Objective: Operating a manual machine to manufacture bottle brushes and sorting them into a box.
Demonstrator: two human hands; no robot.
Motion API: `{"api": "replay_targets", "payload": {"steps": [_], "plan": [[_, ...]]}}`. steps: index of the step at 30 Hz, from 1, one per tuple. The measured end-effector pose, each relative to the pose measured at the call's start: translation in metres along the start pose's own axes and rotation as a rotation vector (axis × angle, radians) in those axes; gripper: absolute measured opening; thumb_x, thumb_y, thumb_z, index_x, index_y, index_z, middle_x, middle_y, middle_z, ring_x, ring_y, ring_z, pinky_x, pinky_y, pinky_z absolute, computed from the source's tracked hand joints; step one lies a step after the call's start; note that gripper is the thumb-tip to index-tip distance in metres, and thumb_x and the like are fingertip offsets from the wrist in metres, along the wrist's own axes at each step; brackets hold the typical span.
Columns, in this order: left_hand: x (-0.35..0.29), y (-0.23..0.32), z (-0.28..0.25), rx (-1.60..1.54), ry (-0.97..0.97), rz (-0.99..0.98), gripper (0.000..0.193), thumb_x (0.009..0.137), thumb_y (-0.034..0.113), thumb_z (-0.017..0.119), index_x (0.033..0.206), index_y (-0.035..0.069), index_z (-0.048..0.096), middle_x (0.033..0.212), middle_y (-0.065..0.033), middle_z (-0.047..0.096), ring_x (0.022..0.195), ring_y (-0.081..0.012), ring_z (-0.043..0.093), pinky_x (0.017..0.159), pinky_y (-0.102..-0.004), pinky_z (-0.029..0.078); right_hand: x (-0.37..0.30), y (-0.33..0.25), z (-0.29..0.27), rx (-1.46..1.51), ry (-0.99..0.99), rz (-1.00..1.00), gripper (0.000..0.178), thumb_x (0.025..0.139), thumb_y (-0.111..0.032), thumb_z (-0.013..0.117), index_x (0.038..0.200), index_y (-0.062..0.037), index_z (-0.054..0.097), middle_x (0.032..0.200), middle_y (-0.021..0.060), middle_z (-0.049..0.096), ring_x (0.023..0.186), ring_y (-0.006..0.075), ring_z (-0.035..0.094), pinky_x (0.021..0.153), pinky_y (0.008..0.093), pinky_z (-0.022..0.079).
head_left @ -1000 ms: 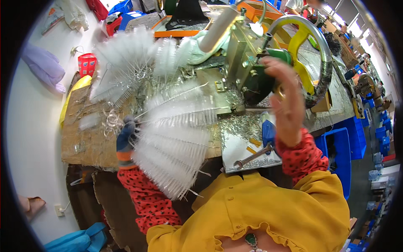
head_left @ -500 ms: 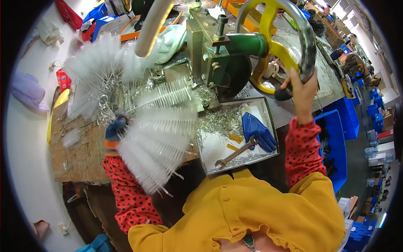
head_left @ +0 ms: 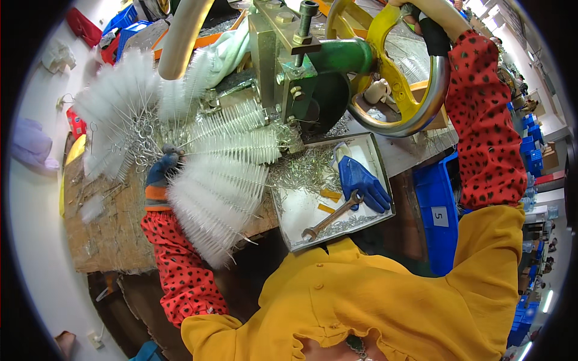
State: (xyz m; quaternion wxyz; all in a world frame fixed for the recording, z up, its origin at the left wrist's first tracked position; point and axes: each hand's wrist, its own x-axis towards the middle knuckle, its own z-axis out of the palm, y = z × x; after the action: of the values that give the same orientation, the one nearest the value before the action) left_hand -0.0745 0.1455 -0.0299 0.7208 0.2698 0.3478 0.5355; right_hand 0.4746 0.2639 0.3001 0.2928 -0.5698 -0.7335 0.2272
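white brushes (head_left: pixel 220 195) at the left hand (head_left: pixel 164 171), its blue-grey glove (head_left: pixel 158 194) banded orange, red sleeves (head_left: pixel 484 120) spotted black, silver-rimmed yellow wheel (head_left: pixel 380 42) at the right hand (head_left: pixel 422 8), blue glove (head_left: pixel 364 183) between hands, mustard shirt (head_left: pixel 361 289)

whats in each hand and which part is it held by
The gloved left hand holds fanned white wire-stemmed brushes by their gathered stem ends; the right hand grips the yellow-spoked handwheel at the rim's dark handle.
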Motion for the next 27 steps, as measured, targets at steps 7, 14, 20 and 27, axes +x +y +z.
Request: {"api": "replay_targets", "payload": {"steps": [7,14,20,27], "plan": [[0.004,-0.001,0.003,-0.034,0.026,0.006,0.025,0.082,0.005,0.062,0.107,0.008,0.061,0.099,-0.0075,0.066,0.088,-0.02,0.063,0.084,-0.0333,0.051,-0.098,-0.035,0.063,0.135,0.281,0.033,0.032,0.087,-0.018,0.064,0.109,-0.0007,0.048,0.065,0.0049,0.056,0.048,0.0125,0.056,0.044,0.0253,0.046],[0.009,-0.004,-0.004,-0.186,0.122,0.028,0.019,0.082,0.002,0.061,0.099,0.006,0.065,0.091,-0.0075,0.068,0.082,-0.0207,0.065,0.081,-0.033,0.053,-0.166,0.071,0.153,0.363,0.797,-0.114,0.037,0.087,-0.006,0.063,0.116,0.0019,0.042,0.086,0.0099,0.06,0.058,0.0134,0.061,0.053,0.0268,0.053],[0.009,-0.007,0.002,-0.055,0.35,0.159,0.023,0.081,0.001,0.063,0.103,0.007,0.064,0.091,-0.0084,0.068,0.079,-0.0214,0.066,0.075,-0.0335,0.055,-0.147,0.045,0.093,0.194,0.488,-0.118,0.029,0.088,-0.011,0.061,0.109,0.0012,0.046,0.073,0.0076,0.059,0.056,0.0129,0.06,0.049,0.0265,0.05],[0.023,-0.005,0.018,0.048,0.516,0.215,0.025,0.082,0.004,0.066,0.106,0.006,0.065,0.09,-0.0068,0.068,0.076,-0.0215,0.066,0.072,-0.033,0.056,-0.048,-0.016,0.02,-0.225,0.26,0.006,0.019,0.08,-0.013,0.062,0.067,0.001,0.063,0.056,0.0061,0.056,0.043,0.0131,0.053,0.039,0.0272,0.042]]}}
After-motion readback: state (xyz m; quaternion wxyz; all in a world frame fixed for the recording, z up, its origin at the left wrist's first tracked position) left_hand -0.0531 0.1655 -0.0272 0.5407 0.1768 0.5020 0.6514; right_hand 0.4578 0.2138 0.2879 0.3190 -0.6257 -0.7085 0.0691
